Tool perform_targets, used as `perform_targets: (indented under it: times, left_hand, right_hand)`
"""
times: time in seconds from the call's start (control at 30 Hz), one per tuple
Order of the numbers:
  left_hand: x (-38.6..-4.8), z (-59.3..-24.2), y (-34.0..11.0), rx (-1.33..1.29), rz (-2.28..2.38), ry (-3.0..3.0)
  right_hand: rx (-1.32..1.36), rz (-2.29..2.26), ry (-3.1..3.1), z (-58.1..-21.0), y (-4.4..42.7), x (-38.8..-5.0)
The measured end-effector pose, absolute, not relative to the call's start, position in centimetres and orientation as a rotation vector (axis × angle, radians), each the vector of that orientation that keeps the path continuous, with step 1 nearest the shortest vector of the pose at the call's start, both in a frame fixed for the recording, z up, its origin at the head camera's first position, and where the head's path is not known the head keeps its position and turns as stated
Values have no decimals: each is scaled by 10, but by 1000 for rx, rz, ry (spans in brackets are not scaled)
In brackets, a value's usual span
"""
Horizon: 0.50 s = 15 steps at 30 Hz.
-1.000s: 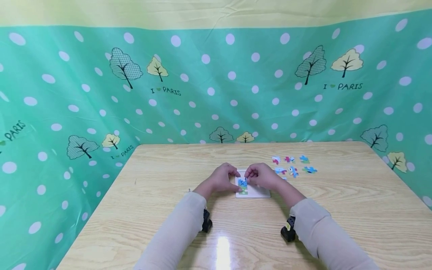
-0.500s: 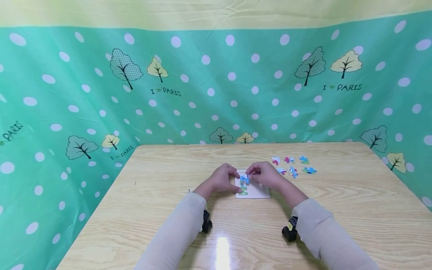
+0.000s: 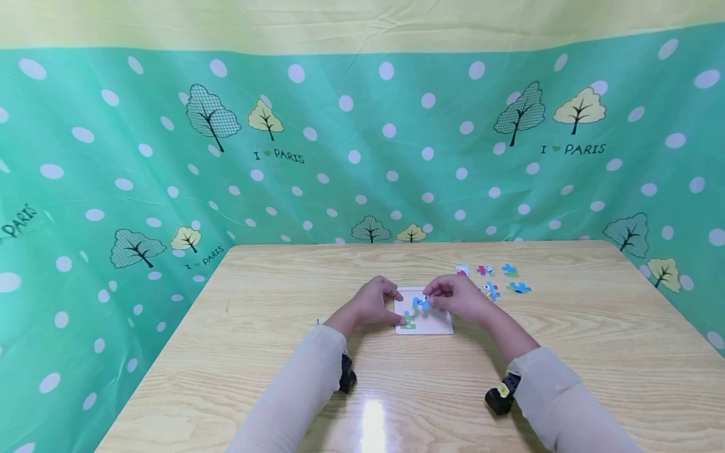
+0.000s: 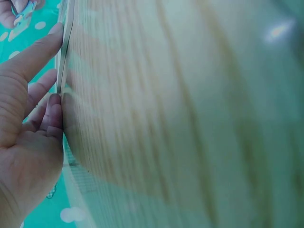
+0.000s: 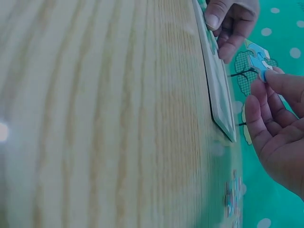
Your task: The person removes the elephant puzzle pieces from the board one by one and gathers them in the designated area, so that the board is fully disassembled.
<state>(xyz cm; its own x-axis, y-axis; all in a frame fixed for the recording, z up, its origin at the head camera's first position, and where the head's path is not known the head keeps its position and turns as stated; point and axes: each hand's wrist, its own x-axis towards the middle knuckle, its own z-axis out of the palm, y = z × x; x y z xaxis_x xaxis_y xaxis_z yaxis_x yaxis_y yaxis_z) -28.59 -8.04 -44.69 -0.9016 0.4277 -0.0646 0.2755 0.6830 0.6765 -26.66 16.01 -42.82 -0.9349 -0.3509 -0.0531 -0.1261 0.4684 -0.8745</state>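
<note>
A light blue jigsaw puzzle piece point(image 3: 420, 303) is pinched between the thumb and fingers of my right hand point(image 3: 460, 297). In the right wrist view the puzzle piece point(image 5: 259, 59) is held tilted, apart from the white puzzle board point(image 3: 436, 324). My left hand point(image 3: 374, 301) rests against the board's left edge, thumb near the front corner and fingers farther back. In the left wrist view, the left hand point(image 4: 33, 123) touches the board's rim with its thumb and fingers. A green puzzle piece point(image 3: 409, 322) lies on the board beside the left thumb.
Several loose puzzle pieces point(image 3: 491, 290) lie on the wooden table point(image 3: 283, 390) to the right of and behind the board, some partly hidden by the right hand. A green dotted curtain point(image 3: 317, 145) hangs behind the table.
My right hand has lifted the blue puzzle piece away from beside the green one and moved it to the right. The left hand stays at the board's left edge.
</note>
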Motion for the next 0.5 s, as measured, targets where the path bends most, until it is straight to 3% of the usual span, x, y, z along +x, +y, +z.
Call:
perform_targets:
  times: [0.5]
  left_hand:
    - [-286,-448,-80,579,1003,2688]
  right_hand:
    - [-357,-1581,2478,-425,180,-254]
